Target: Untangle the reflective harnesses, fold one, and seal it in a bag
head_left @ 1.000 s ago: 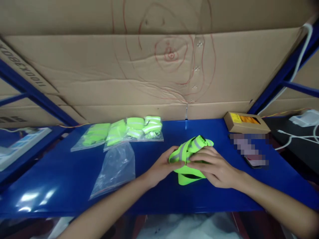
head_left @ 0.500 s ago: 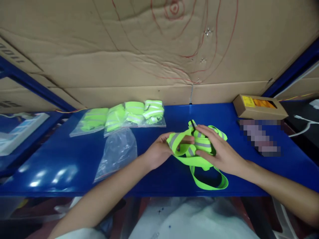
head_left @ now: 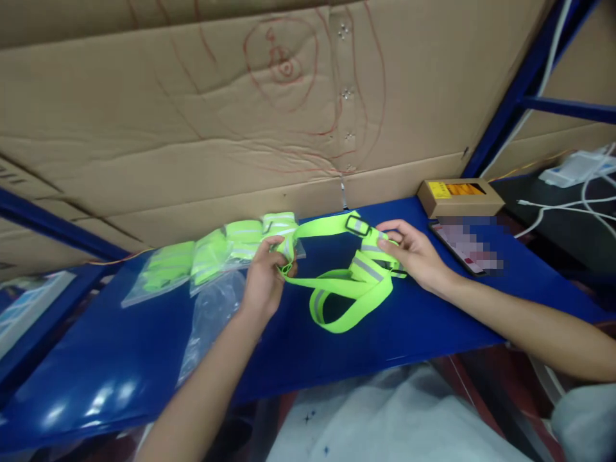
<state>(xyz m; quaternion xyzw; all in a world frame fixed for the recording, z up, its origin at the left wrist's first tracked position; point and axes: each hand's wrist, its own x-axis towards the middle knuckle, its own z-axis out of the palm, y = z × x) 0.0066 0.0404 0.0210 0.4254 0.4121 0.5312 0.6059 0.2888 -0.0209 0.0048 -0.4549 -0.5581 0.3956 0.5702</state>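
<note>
A neon-yellow reflective strap (head_left: 353, 301) with grey stripes and black buckles (head_left: 357, 225) spreads in loops over the blue table. My left hand (head_left: 269, 273) is closed on one part of it, by the bagged straps. Between both hands a length of the strap stretches across, with a second length sagging below. My right hand (head_left: 409, 253) pinches a folded bunch of the same strap near a buckle, thumb and fingers pressed on it. Under my left forearm lies a clear plastic bag (head_left: 214, 308), partly covered.
Several clear bags with folded neon straps (head_left: 209, 256) lie in a row along the cardboard wall (head_left: 192, 115). A brown box (head_left: 459, 199) with a yellow label and a phone (head_left: 457, 247) are at the right. White cables (head_left: 543, 208) run beyond them.
My hands have moved apart, the left one leftward and up, drawing out the bunched strap between them. The view has shifted and tilted.
</note>
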